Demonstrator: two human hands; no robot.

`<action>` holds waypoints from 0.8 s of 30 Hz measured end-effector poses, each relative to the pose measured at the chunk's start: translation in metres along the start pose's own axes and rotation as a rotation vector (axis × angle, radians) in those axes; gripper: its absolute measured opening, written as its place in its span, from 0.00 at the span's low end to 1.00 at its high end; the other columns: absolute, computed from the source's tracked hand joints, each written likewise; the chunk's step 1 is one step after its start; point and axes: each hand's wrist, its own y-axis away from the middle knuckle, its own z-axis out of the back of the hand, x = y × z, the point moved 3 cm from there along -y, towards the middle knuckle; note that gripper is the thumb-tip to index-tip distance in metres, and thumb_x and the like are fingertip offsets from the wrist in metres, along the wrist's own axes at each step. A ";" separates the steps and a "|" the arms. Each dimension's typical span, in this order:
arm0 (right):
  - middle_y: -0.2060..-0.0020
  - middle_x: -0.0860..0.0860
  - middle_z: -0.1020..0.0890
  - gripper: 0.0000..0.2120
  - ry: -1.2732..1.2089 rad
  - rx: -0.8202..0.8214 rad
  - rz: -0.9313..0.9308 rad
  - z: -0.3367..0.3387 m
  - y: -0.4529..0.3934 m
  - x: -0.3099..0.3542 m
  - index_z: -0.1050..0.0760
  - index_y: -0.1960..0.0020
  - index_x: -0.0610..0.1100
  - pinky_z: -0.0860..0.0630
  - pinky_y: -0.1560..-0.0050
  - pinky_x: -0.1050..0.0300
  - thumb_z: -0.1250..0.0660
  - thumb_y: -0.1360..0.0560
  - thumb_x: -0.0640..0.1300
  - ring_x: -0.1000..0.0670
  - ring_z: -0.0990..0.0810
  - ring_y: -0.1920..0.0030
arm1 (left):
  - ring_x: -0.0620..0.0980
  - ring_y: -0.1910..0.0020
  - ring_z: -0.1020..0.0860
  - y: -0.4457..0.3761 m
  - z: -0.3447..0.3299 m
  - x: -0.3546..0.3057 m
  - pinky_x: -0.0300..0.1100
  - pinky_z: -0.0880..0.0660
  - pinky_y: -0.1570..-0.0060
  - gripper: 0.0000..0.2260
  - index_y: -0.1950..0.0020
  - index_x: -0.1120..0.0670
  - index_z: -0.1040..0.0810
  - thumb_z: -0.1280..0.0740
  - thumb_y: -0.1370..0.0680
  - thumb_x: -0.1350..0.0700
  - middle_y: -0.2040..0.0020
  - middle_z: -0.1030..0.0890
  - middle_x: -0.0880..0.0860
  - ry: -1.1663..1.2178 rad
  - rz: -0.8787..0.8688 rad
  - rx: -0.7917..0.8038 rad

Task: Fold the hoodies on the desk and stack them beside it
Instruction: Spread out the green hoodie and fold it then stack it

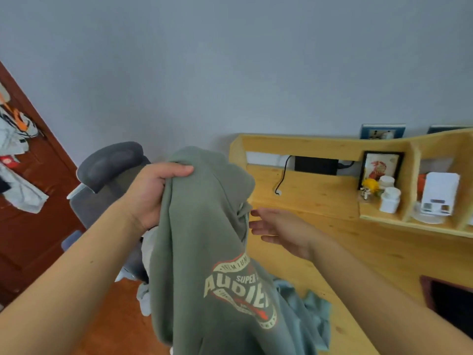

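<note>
My left hand (151,193) grips the top edge of an olive-green hoodie (202,239) and holds it up in the air. It hangs down in front of me, its cream and red printed logo facing me. My right hand (279,230) is open, palm turned left, fingers straight, just beside the hoodie's right edge near a drawstring; whether it touches the cloth is unclear. A light blue garment (312,311) lies crumpled on the wooden desk (320,252), partly hidden behind the hoodie.
A grey office chair (107,170) with pale clothes on it stands left of the desk. The desk's shelf unit (409,219) holds a framed picture, white jars and a white device. A black cable (281,180) hangs down. A dark tablet (450,301) lies at right. Brown door (33,226) at left.
</note>
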 end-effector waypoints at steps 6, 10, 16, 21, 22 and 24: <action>0.50 0.46 0.15 0.14 -0.112 0.040 -0.011 0.030 0.016 0.060 0.21 0.46 0.44 0.28 0.39 0.48 0.39 0.19 0.52 0.45 0.20 0.49 | 0.53 0.55 0.14 -0.010 -0.042 -0.045 0.44 0.16 0.53 0.11 0.55 0.58 0.11 0.32 0.31 0.58 0.52 0.13 0.57 -0.170 -0.127 0.151; 0.53 0.43 0.16 0.08 -0.329 -0.705 0.370 0.072 0.031 0.124 0.20 0.49 0.40 0.22 0.55 0.52 0.35 0.24 0.44 0.43 0.18 0.54 | 0.57 0.53 0.17 -0.021 -0.048 -0.080 0.52 0.22 0.51 0.09 0.50 0.58 0.19 0.30 0.27 0.55 0.51 0.15 0.58 -0.772 -0.387 -0.008; 0.41 0.46 0.19 0.16 0.762 -0.528 0.563 0.046 0.021 0.151 0.25 0.41 0.48 0.25 0.40 0.46 0.38 0.27 0.36 0.44 0.21 0.40 | 0.47 0.24 0.34 -0.041 -0.066 -0.060 0.32 0.42 0.32 0.28 0.20 0.45 0.36 0.40 0.18 0.65 0.23 0.32 0.46 -1.309 -0.475 -0.066; 0.39 0.44 0.17 0.18 -0.003 0.074 0.224 0.047 0.034 0.052 0.21 0.38 0.42 0.24 0.44 0.53 0.45 0.14 0.50 0.43 0.19 0.40 | 0.45 0.30 0.25 -0.052 -0.044 -0.002 0.45 0.31 0.27 0.30 0.34 0.41 0.19 0.44 0.23 0.70 0.30 0.22 0.47 -1.260 -0.245 0.095; 0.39 0.41 0.18 0.17 -0.137 -0.126 0.179 0.056 0.029 0.017 0.22 0.40 0.41 0.23 0.47 0.52 0.44 0.14 0.50 0.41 0.18 0.42 | 0.45 0.31 0.25 -0.049 -0.042 0.005 0.45 0.31 0.27 0.29 0.34 0.43 0.18 0.43 0.23 0.70 0.31 0.21 0.47 -1.226 -0.256 0.092; 0.47 0.37 0.17 0.11 -0.180 -0.282 0.032 0.046 0.027 -0.041 0.23 0.45 0.41 0.21 0.58 0.54 0.40 0.16 0.47 0.43 0.16 0.56 | 0.44 0.33 0.23 -0.041 -0.044 0.011 0.38 0.29 0.32 0.26 0.35 0.47 0.18 0.42 0.21 0.71 0.34 0.19 0.47 -1.093 -0.255 0.075</action>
